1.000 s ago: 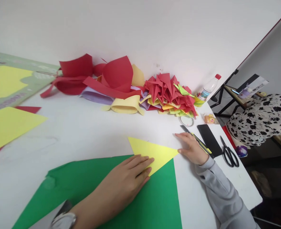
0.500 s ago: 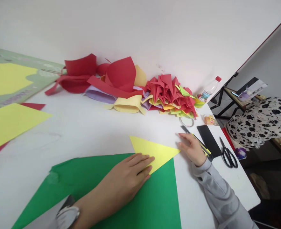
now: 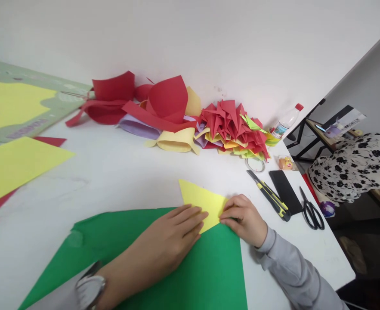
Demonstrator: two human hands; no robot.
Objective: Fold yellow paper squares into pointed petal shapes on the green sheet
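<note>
A folded piece of yellow paper lies over the far edge of a large green sheet. My left hand rests flat on the yellow paper, its fingers stretched out. At the paper's right side, my right hand pinches the corner between thumb and fingers. That corner is partly hidden behind the fingers. A yellow-and-black utility knife lies to the right, beyond my right hand.
A black flat block and black scissors lie near the right table edge. Along the wall sit red paper shapes, a pile of folded red paper and a bottle. Yellow sheets lie left. A person in floral clothing is at right.
My right hand has moved left and closed on the right corner of the yellow paper, which is now drawn inward. My left hand stays on the paper. The view has shifted slightly.
</note>
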